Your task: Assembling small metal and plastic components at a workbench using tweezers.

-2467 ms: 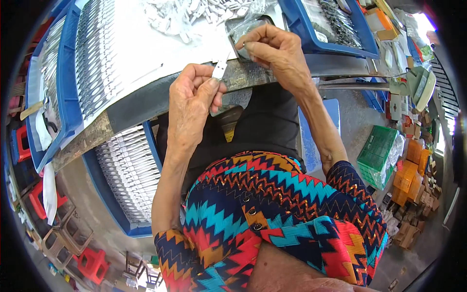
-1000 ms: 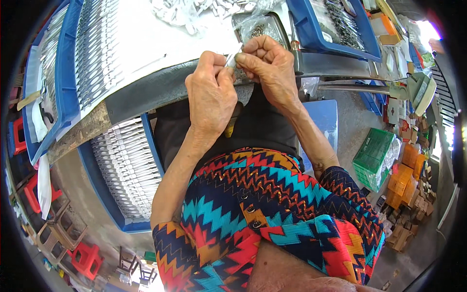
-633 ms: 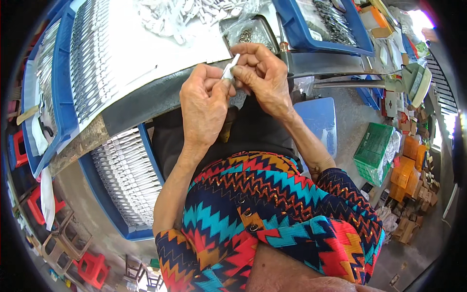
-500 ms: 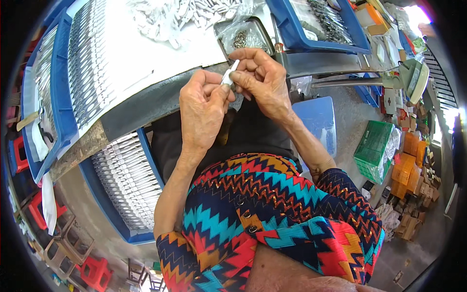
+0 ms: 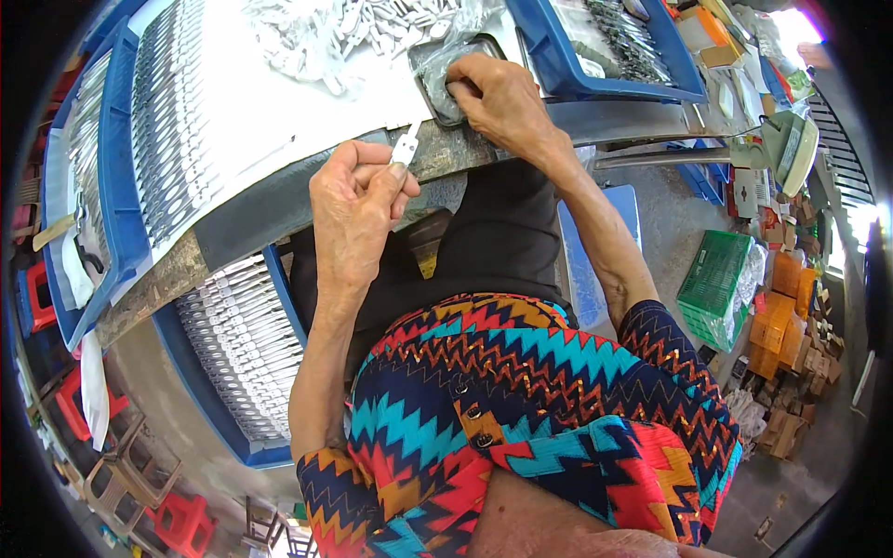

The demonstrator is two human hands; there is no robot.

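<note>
Between the thumb and fingers of my left hand [image 5: 352,209] is a small white plastic piece [image 5: 406,146] with holes and a narrow end, held just off the table's front edge. My right hand [image 5: 507,104] is over a dark-rimmed tray [image 5: 430,100] lined with clear plastic. Its fingers are bent and drawn together down into that tray. The small metal parts there are mostly covered by the hand, and I cannot make out what the fingertips hold. Behind the tray lies a pile of loose white pieces [image 5: 381,26], partly in a clear bag [image 5: 302,51].
Blue trays hold rows of slim silver-and-white pieces: one on the table's left [image 5: 121,200], one below its edge [image 5: 219,409]. Another blue tray [image 5: 614,91] with dark metal tools stands at the right. A lamp [image 5: 791,153], green crate [image 5: 714,284] and blue stool [image 5: 605,242] are rightward.
My right hand has left the white piece and moved up into the dark-rimmed tray. My left hand keeps the piece and has shifted slightly left and down, turning it more upright.
</note>
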